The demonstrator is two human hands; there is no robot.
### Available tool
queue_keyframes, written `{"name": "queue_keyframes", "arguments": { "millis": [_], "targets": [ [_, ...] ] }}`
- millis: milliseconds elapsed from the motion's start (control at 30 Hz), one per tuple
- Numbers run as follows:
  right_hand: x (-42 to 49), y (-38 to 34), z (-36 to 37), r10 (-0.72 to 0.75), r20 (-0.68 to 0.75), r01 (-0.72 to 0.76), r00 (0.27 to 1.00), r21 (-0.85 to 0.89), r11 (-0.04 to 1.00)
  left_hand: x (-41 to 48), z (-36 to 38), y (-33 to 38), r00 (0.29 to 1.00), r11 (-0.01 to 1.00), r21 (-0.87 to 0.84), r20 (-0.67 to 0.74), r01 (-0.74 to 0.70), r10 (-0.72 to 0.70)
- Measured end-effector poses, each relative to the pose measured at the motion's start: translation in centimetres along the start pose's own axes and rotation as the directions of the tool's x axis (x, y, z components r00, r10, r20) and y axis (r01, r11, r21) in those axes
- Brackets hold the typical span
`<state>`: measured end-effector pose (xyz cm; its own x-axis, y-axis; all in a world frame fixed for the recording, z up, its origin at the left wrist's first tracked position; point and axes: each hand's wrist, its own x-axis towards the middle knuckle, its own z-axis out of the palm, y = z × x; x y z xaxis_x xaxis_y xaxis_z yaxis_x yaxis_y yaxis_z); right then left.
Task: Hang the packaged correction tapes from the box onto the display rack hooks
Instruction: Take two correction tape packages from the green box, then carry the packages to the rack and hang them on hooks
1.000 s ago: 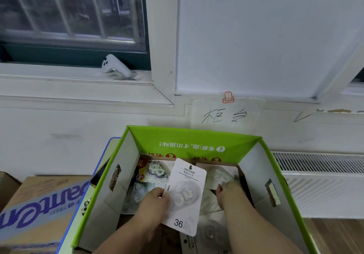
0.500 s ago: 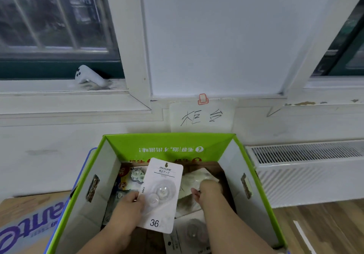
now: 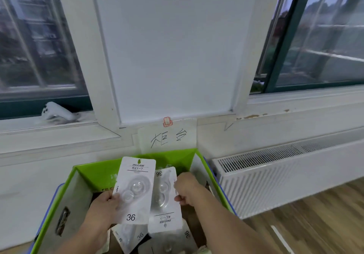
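Over the box [image 3: 88,173], my left grip [image 3: 104,204] holds one upright packet [image 3: 136,190], my right grip [image 3: 187,190] pinches an inverted packet [image 3: 165,200]; judged light, stiff, slick, best edge-held.

Box [image 3: 96,172] below the paper sign [image 3: 167,137], radiator [image 3: 275,175] to its right, controller [image 3: 57,113] on left sill [image 3: 29,124]

White controller [image 3: 57,113] on left windowsill [image 3: 49,128], handwritten note [image 3: 167,138] on wall, radiator [image 3: 275,179] at right
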<state>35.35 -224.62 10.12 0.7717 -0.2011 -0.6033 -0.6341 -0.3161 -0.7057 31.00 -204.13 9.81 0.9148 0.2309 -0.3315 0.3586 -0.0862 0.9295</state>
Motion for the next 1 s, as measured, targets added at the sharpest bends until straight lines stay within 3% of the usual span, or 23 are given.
{"name": "queue_keyframes", "arguments": {
  "millis": [133, 267, 500, 600, 700, 833, 867, 933, 1000],
  "targets": [
    [-3.1, -0.4, -1.2, -0.136, -0.12, 0.151, 0.983, 0.13, 0.98, -0.8, 0.0, 2.3, 0.99, 0.979, 0.147, 0.015, -0.138, 0.138],
    [-8.0, 0.3, -2.7, -0.208, -0.33, 0.295, 0.921, 0.241, 0.924, -2.5, -0.2, 3.8, 0.971, 0.975, 0.081, 0.139, -0.208, 0.195],
    [-15.5, 5.8, -4.6, -0.006, -0.646, 0.29, 0.763, 0.335, 0.896, -6.7, 2.4, 3.9, 0.865, 0.933, -0.019, 0.37, -0.358, 0.339],
    [-19.3, 9.3, -6.6, 0.091, -0.726, 0.287, 0.681, 0.379, 0.88, -9.5, 5.0, 3.3, 0.81, 0.939, -0.003, 0.505, -0.343, 0.297],
    [-23.6, 13.0, -8.7, 0.15, -0.786, 0.313, 0.6, 0.403, 0.86, -13.3, 8.0, 2.7, 0.748, 0.956, -0.005, 0.621, -0.294, 0.233],
    [-30.7, 18.5, -11.0, 0.266, -0.831, 0.335, 0.489, 0.46, 0.822, -21.0, 11.2, 2.6, 0.632, 0.947, -0.044, 0.734, -0.319, 0.247],
    [-33.4, 20.8, -11.8, 0.303, -0.849, 0.358, 0.434, 0.471, 0.806, -24.0, 12.4, 2.1, 0.582, 0.943, -0.041, 0.777, -0.331, 0.238],
    [-35.5, 22.6, -12.4, 0.352, -0.845, 0.353, 0.403, 0.498, 0.792, -26.8, 13.3, 2.0, 0.55, 0.934, -0.05, 0.797, -0.354, 0.251],
    [-39.7, 26.2, -13.2, 0.404, -0.851, 0.378, 0.336, 0.514, 0.77, -31.6, 14.9, 1.1, 0.459, 0.92, -0.072, 0.85, -0.385, 0.259]
  ]
}}
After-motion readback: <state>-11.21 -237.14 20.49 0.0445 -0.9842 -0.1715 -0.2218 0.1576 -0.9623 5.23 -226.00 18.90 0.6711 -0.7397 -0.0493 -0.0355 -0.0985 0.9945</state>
